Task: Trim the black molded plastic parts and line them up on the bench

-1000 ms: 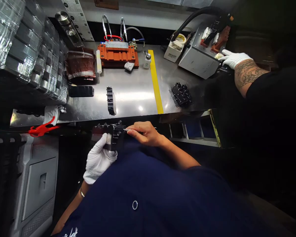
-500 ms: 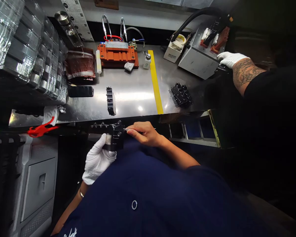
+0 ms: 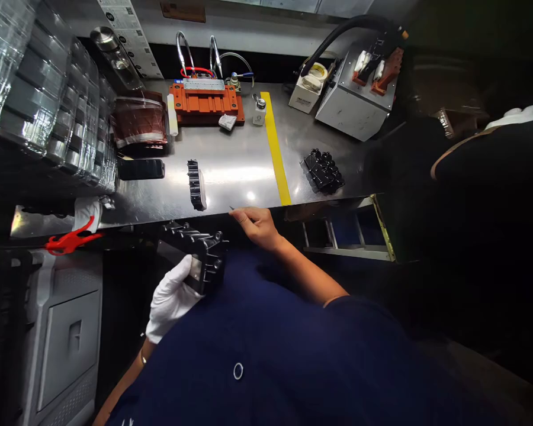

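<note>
My left hand [image 3: 171,302], in a white glove, grips a black ribbed plastic housing [image 3: 211,251] in front of my body, below the bench edge. Its thumb lies over a pale metallic patch on the part's face. My bare right hand [image 3: 260,226] pinches a thin pointed tool [image 3: 231,207], whose dark tip shows just past the fingers; its exact kind is unclear. The tip is apart from the housing, up near the bench edge. On the bench ahead stands a narrow black ribbed part [image 3: 196,184] with a pale side.
An orange fixture [image 3: 204,102] with hoses stands at the back, a small pump bottle [image 3: 259,111] beside it. Yellow tape [image 3: 276,151] crosses the metal bench. Black parts [image 3: 323,171] lie right, a grey machine [image 3: 355,89] behind. Stacked clear trays [image 3: 48,94] rise left, near a phone [image 3: 141,169].
My right hand has drawn the tool up and away from the housing. My left hand has tilted the housing and lowered it slightly. The co-worker's gloved hand has left the grey machine.
</note>
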